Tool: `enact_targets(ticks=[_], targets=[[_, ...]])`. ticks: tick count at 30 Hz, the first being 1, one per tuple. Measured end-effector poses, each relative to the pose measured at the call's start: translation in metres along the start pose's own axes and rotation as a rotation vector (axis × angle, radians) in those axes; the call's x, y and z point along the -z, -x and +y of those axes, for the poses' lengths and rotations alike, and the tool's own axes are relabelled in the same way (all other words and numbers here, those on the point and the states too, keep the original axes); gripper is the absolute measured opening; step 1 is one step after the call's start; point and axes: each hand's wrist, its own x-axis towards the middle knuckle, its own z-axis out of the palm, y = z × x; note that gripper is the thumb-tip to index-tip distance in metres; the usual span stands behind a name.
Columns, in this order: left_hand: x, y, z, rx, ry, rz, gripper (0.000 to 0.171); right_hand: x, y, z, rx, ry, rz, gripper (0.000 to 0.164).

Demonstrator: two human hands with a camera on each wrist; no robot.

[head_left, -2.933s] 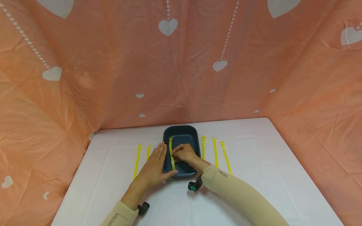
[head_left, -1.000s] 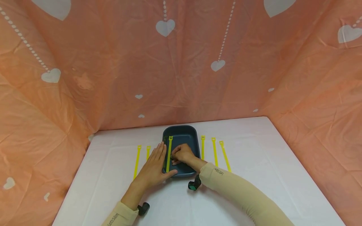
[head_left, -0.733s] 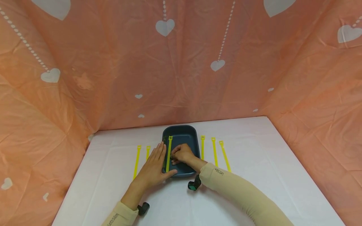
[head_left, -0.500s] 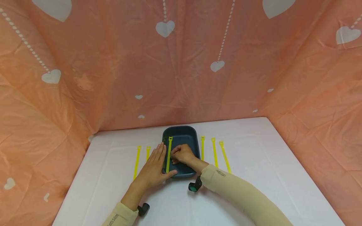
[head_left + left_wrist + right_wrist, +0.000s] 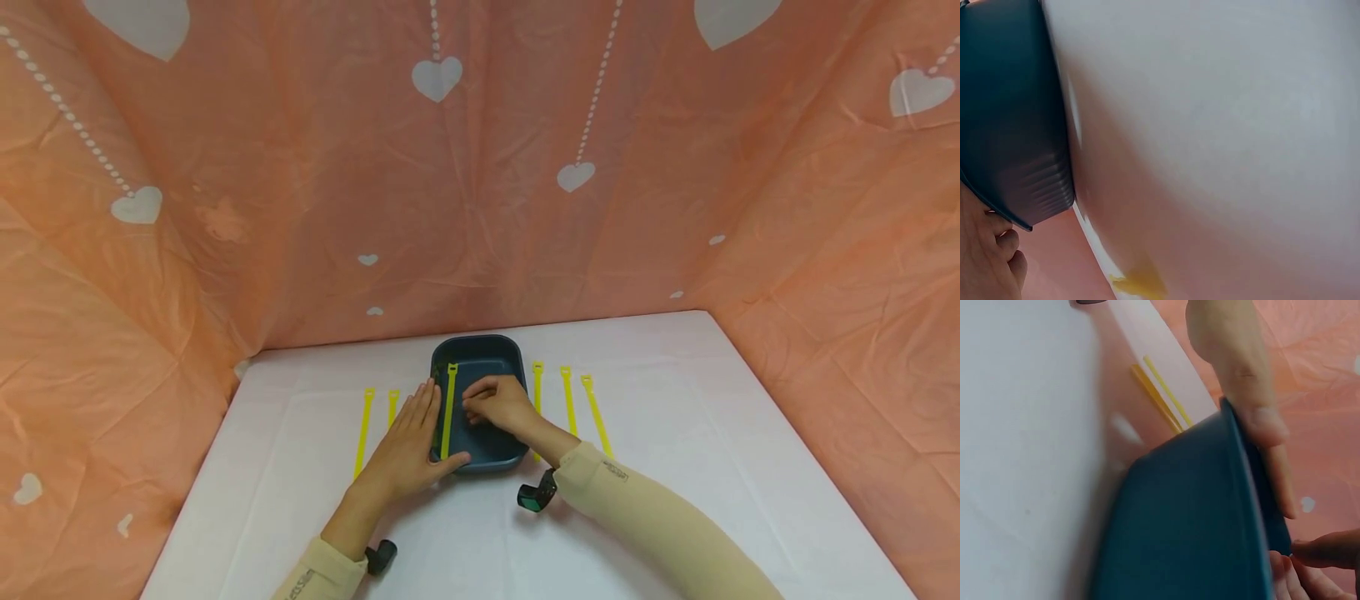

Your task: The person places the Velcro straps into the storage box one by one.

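In the head view a dark blue rectangular tray point(image 5: 489, 454) stands on the white table. Inside it, along its left side, lies a yellow cable strap point(image 5: 449, 408) with a slotted head at the far end. My left hand point(image 5: 405, 444) rests along the tray's left rim, fingers straight, thumb over the near rim by the strap's lower end. Above the tray's inside is my right hand point(image 5: 501, 404), a little right of the strap, its fingers loosely bent. The right wrist view shows its fingertips point(image 5: 1322, 550) close together past the tray's wall; nothing is visible between them.
Several more yellow straps lie on the white table point(image 5: 652, 400): two left of the tray, including this left strap point(image 5: 364, 433), and three to its right, such as this outer strap point(image 5: 597, 417). A peach cloth point(image 5: 480, 208) with hearts closes off the back and sides.
The strap in the tray, bowed at first with my right fingers at it, has come to lie straight. My right hand has just drawn back rightward from it. The left hand stays put.
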Motion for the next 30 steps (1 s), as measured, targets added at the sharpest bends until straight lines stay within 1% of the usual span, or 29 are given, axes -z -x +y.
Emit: enact_targets(ticks=[5,10,18,24,30], targets=[[0.001,0.000,0.001,0.009,0.004,-0.019,0.120,0.014,0.005,-0.002,0.017,-0.009,0.021,0.018],[0.001,0.000,0.001,0.005,0.009,-0.015,0.120,0.030,0.011,-0.004,0.018,-0.028,0.043,0.021],[0.001,0.000,0.001,0.013,0.009,-0.011,0.121,0.055,0.025,-0.004,0.039,-0.086,0.012,0.029],[0.001,0.001,0.001,0.016,0.011,-0.013,0.121,0.075,0.033,-0.002,0.051,-0.092,0.037,0.030],[0.000,0.000,-0.001,0.011,0.007,-0.018,0.120,0.096,0.042,0.005,0.020,-0.059,0.099,0.030]])
